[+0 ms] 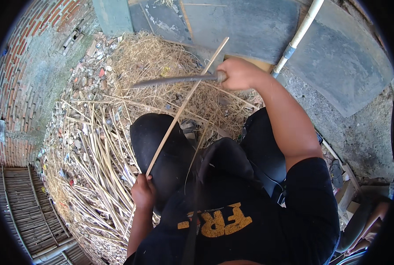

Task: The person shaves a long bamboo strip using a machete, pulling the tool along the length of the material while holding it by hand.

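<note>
The left hand [143, 193] has its grip closed round the near end of a pale strip [174, 121]. The strip slants away to the far right, passing over the left knee [144, 134]. The right hand [239, 74], farther off and to the right, has its grip wrapped round the handle of a knife [175, 81]. The long blade points left and crosses the strip near its far end; whether the two touch, I cannot tell. Left of the knee, many loose strips [102, 154] lie across rubble [80, 88], with straw [148, 62] heaped beyond. A brick wall [22, 75] stands at left, grey boards [245, 26] at the far side, and a white pipe [300, 33] leans at far right.
</note>
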Available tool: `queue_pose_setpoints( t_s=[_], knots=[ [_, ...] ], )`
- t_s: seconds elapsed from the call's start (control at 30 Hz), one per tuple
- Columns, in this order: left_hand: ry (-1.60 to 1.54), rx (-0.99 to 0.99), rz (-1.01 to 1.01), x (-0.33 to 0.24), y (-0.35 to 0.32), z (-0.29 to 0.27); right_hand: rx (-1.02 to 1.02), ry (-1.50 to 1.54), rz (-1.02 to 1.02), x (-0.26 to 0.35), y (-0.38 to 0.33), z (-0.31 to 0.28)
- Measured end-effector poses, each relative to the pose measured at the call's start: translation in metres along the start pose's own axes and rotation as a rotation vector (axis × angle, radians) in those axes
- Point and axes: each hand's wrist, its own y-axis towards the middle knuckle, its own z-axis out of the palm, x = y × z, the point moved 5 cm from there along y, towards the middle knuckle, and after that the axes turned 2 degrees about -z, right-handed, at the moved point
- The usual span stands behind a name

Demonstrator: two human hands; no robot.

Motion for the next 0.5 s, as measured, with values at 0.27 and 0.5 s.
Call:
queue_pose_setpoints(
  t_s=[0.27,0.5],
  knots=[
    [0.006,0.017,-0.017,-0.005,0.003,-0.008,-0.108,0.015,0.124,-0.024,0.001,-0.008],
    [-0.028,0.045,-0.021,0.001,0.003,-0.001,-0.081,0.008,-0.02,-0.011,0.0,-0.003]
  ],
)
